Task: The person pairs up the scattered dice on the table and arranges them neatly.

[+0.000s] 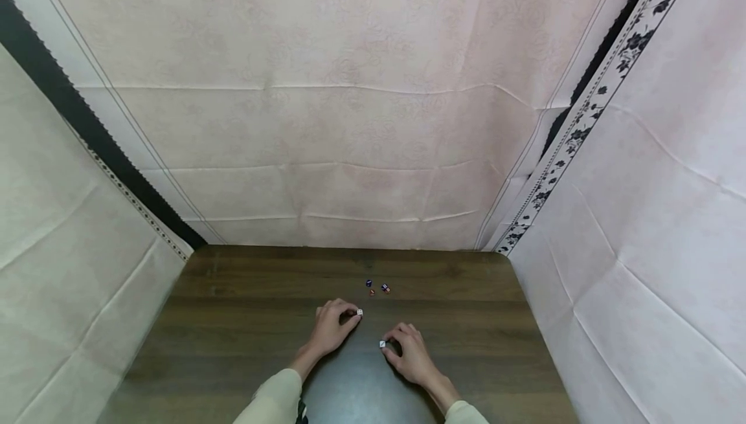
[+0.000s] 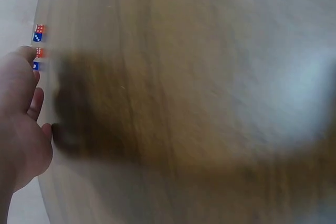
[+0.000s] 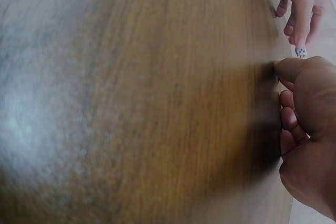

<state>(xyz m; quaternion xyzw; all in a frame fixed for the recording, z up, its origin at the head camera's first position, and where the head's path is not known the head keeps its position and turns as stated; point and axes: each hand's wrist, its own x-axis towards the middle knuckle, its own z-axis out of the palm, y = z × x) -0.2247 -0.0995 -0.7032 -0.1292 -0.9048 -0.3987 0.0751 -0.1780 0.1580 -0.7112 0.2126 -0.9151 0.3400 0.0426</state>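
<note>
Pinching, one apiece: left hand [image 1: 332, 328], first white die [image 1: 359, 312]; right hand [image 1: 410, 354], second white die [image 1: 382, 344]; beyond both, toward the far edge of the table [image 1: 233, 320], two blue dice [image 1: 369, 283] and two red dice [image 1: 372, 292], left hand nearer.

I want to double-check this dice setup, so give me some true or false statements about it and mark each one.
1. The left hand and right hand are apart. True.
2. Two small blue cube dice and two small orange-red cube dice lie beyond the hands. True.
3. The left hand pinches a blue die. False: it pinches a small white cube die.
4. The right hand holds nothing. False: it pinches another white die.
5. Pale fabric rises beyond the brown wood-grain table. True.
</note>
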